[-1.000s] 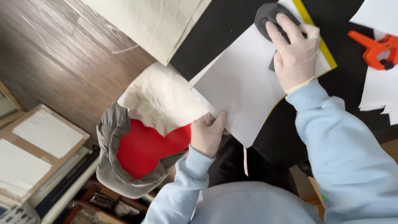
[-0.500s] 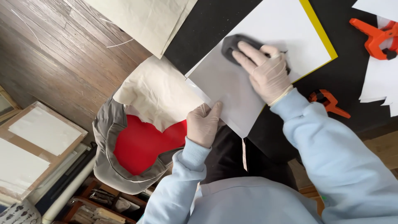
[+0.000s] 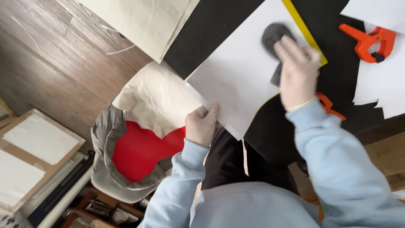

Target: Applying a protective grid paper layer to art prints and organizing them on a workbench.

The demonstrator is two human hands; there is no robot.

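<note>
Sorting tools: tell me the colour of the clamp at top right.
Orange clamp with a black pivot, seen in the head view.

The right hand point(image 3: 298, 71) is motion-blurred and covers most of the dark grey pad point(image 3: 272, 36); an orange clamp point(image 3: 328, 106) is mostly hidden behind its wrist, and the picture's top edge cuts off the white sheet point(image 3: 242, 71)

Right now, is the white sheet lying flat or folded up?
Flat: the white sheet lies spread on the black surface, left hand pressing its edge.
</note>
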